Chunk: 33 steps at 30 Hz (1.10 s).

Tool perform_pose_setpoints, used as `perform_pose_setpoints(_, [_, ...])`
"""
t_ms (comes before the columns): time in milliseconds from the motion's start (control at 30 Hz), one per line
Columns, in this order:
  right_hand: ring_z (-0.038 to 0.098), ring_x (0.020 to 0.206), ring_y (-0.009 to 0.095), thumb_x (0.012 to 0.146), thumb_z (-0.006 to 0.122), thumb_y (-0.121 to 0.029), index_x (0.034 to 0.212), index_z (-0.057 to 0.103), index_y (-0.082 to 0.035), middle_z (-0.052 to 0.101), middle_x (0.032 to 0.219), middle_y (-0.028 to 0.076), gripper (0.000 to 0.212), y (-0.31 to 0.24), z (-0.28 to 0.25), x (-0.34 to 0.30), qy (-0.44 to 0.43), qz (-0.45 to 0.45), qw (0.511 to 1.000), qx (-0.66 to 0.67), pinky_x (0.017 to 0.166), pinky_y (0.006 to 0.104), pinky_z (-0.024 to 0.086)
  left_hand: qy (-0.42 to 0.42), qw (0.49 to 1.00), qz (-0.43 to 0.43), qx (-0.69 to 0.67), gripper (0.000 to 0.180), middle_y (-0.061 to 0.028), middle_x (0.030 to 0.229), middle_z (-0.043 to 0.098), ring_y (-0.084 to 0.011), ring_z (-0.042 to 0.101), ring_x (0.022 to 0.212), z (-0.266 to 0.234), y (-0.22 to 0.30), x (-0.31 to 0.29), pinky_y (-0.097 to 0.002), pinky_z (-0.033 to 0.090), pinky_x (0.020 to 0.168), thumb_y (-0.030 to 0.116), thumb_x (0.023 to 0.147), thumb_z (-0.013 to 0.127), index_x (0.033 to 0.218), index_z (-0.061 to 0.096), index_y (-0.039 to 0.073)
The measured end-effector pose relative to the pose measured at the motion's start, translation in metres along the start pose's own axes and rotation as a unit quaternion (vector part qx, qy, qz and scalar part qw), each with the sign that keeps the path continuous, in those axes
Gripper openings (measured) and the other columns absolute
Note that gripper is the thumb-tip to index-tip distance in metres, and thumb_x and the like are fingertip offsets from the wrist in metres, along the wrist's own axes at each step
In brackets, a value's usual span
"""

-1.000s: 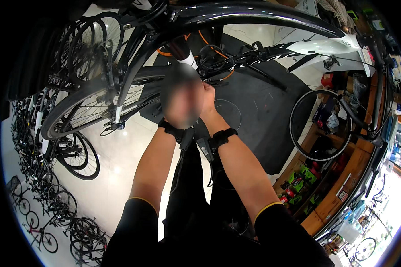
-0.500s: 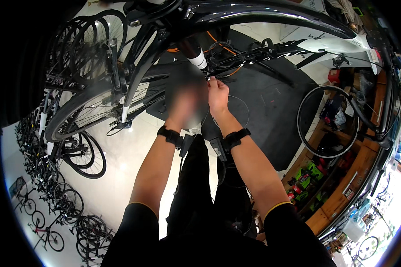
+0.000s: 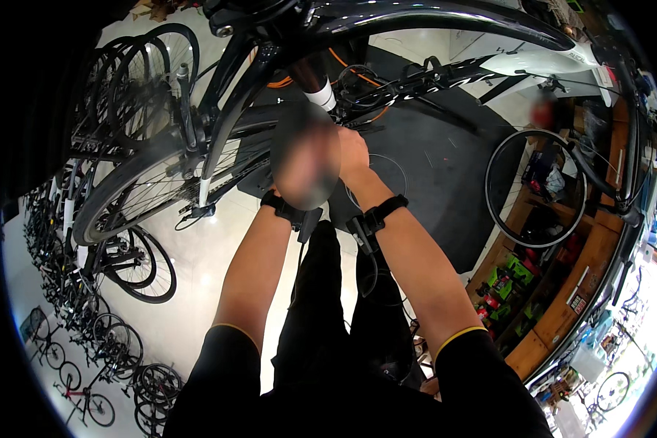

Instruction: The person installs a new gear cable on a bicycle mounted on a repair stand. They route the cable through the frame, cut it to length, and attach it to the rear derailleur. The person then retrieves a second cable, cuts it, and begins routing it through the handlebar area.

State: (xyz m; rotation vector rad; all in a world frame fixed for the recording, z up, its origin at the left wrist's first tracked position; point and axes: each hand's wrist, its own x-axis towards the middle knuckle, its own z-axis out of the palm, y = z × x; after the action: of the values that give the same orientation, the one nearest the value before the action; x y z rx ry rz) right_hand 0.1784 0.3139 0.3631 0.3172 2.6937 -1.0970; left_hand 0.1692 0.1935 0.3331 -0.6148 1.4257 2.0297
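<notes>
A black bicycle frame (image 3: 423,25) crosses the view above my hands. Its rear wheel (image 3: 98,201) is at the left, and a white-banded tube (image 3: 320,98) comes down just beyond my fingers. My right hand (image 3: 354,152) is closed, with curled fingers turned toward my left hand; whatever it pinches is hidden. Most of my left hand (image 3: 299,164) lies under a blurred patch, close against the right, so its fingers cannot be made out. A thin cable loop (image 3: 406,182) curves beside my right hand, above the dark mat.
A dark mat (image 3: 445,212) covers the floor ahead. At the right, a loose wheel (image 3: 490,208) stands before a wooden bench (image 3: 536,354) with stocked shelves. Several bicycles and wheels (image 3: 153,263) line the left side. An orange cable (image 3: 343,62) lies behind the frame.
My right hand has turned and shifted slightly toward my left, its fingertips now hidden. Both hands stay close together below the frame. The view has shifted a little.
</notes>
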Motion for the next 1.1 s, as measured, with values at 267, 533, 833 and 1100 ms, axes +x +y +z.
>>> perform_pose_setpoints(267, [0.064, 0.08, 0.04, 0.089, 0.051, -0.026, 0.083, 0.067, -0.001, 0.066, 0.084, 0.022, 0.03, 0.002, 0.022, 0.002, 0.001, -0.031, 0.999, 0.014, 0.076, 0.0461, 0.052, 0.007, 0.984, 0.157, 0.086, 0.018, -0.003, 0.088, 0.063, -0.0159, 0.06, 0.077, -0.041, -0.039, 0.064, -0.0324, 0.053, 0.067, 0.025, 0.094, 0.059, 0.095, 0.061, 0.007])
perform_pose_setpoints(533, [0.061, 0.082, 0.042, 0.089, 0.052, -0.022, 0.087, 0.066, 0.001, 0.064, 0.087, 0.025, 0.027, 0.011, 0.016, -0.017, 0.057, 0.031, 0.97, 0.234, 0.074, 0.0451, 0.049, -0.013, 0.997, 0.07, 0.041, 0.018, -0.0057, 0.093, 0.064, -0.0177, 0.06, 0.074, 0.005, -0.001, 0.004, -0.0304, 0.051, 0.064, 0.021, 0.095, 0.056, 0.102, 0.061, 0.005])
perform_pose_setpoints(833, [0.059, 0.068, 0.017, 0.087, 0.06, -0.027, 0.078, 0.063, 0.003, 0.063, 0.07, 0.009, 0.031, 0.045, -0.083, -0.089, -0.213, 0.121, 0.888, 0.389, 0.065, 0.0338, 0.048, 0.107, 0.706, 0.347, 0.608, 0.014, -0.0152, 0.089, 0.064, -0.0347, 0.061, 0.085, 0.008, -0.002, -0.027, -0.0427, 0.048, 0.075, 0.013, 0.083, 0.056, 0.091, 0.065, 0.006])
perform_pose_setpoints(1100, [0.064, 0.077, 0.021, 0.087, 0.06, -0.035, 0.099, 0.065, 0.0, 0.064, 0.091, 0.012, 0.037, 0.192, -0.314, -0.211, -0.254, 0.117, 0.952, 0.121, 0.07, 0.0334, 0.051, 0.017, 0.663, 0.219, 0.715, 0.016, -0.0138, 0.088, 0.068, -0.0362, 0.064, 0.085, 0.016, -0.006, -0.063, -0.0463, 0.05, 0.076, 0.006, 0.078, 0.055, 0.087, 0.067, 0.011])
